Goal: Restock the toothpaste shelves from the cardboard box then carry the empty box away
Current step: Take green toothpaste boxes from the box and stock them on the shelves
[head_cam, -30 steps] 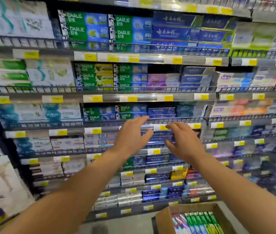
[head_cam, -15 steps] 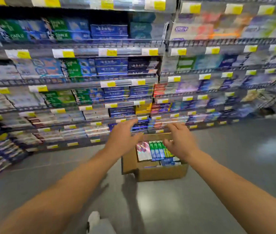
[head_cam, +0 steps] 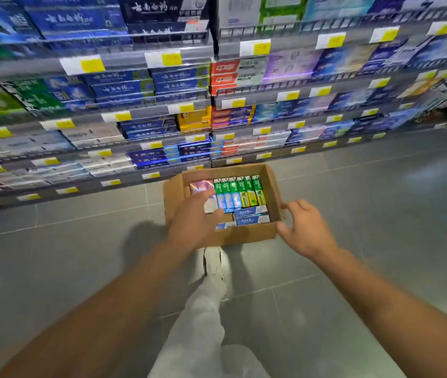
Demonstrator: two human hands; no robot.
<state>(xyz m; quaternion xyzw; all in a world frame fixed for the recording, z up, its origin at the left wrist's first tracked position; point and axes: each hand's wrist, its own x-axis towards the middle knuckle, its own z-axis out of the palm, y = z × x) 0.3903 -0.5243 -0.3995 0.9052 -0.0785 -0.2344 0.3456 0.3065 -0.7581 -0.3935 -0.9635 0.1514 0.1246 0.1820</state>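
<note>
An open cardboard box (head_cam: pixel 271 186) sits on the grey floor in front of the toothpaste shelves (head_cam: pixel 162 126). Inside it stand several green toothpaste cartons (head_cam: pixel 240 190), a shiny pink carton (head_cam: pixel 201 185) and blue-and-white cartons (head_cam: pixel 252 216). My left hand (head_cam: pixel 193 222) hovers over the box's near left corner with fingers spread, holding nothing. My right hand (head_cam: pixel 305 230) is beside the box's near right corner, fingers loosely curved, empty; I cannot tell whether it touches the cardboard.
Tiered wire shelves with yellow price tags (head_cam: pixel 91 65) fill the upper view, packed with blue, green, red and white cartons. My white trouser leg and shoe (head_cam: pixel 215 264) stand just behind the box. Grey tiled floor (head_cam: pixel 380 214) spreads to the right.
My view has tilted down from the shelves to the floor. Both hands have dropped from shelf height to the cardboard box, which now lies right under them.
</note>
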